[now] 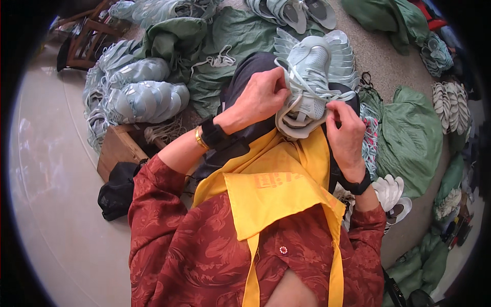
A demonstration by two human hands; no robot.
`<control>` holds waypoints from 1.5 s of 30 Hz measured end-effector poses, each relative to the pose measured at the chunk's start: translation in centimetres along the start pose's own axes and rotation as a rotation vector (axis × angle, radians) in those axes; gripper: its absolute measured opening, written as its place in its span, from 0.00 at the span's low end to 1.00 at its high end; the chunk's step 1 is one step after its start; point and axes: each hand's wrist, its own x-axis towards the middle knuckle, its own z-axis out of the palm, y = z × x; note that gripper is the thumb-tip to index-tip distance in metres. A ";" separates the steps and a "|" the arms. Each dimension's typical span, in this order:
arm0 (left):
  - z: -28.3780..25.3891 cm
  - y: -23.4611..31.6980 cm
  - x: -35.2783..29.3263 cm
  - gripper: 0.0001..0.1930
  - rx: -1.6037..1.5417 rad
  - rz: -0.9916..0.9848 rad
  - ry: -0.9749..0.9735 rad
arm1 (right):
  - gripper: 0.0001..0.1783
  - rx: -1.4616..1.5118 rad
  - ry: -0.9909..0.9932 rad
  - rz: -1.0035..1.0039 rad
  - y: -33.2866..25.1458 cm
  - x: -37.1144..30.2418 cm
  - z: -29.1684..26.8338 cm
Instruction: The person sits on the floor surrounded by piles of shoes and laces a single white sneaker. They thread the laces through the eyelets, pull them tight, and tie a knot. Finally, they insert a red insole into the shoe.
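Observation:
A pale blue-grey sneaker upper (309,56) rests on my lap, toe pointing away and ankle opening toward me. Light laces (302,84) cross over its tongue. At the left side of the upper, my left hand (263,94) is closed, thumb and finger pinched on a lace. My right hand (347,134) pinches a lace at the right side, close to the opening. Just behind the upper lies a nested stack of similar uppers (345,59).
Bundles of nested uppers (148,100) lie at left beside a wooden box (120,148) and a black bag (118,192). Green sacks (409,140) spread at right, near white uppers (391,192). A loose lace (220,59) lies on green cloth. A wooden chair (92,36) stands far left.

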 end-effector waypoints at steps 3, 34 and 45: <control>0.2 -0.3 0.0 0.07 -0.007 0.072 0.014 | 0.12 -0.181 -0.064 -0.141 -0.5 0.2 -0.3; 2.3 0.2 -2.4 0.08 0.156 0.212 0.159 | 0.04 0.169 -0.103 -0.153 -2.0 2.3 3.1; 2.4 0.2 -2.4 0.07 0.080 0.146 0.161 | 0.03 0.195 -0.209 -0.210 -2.8 1.2 0.4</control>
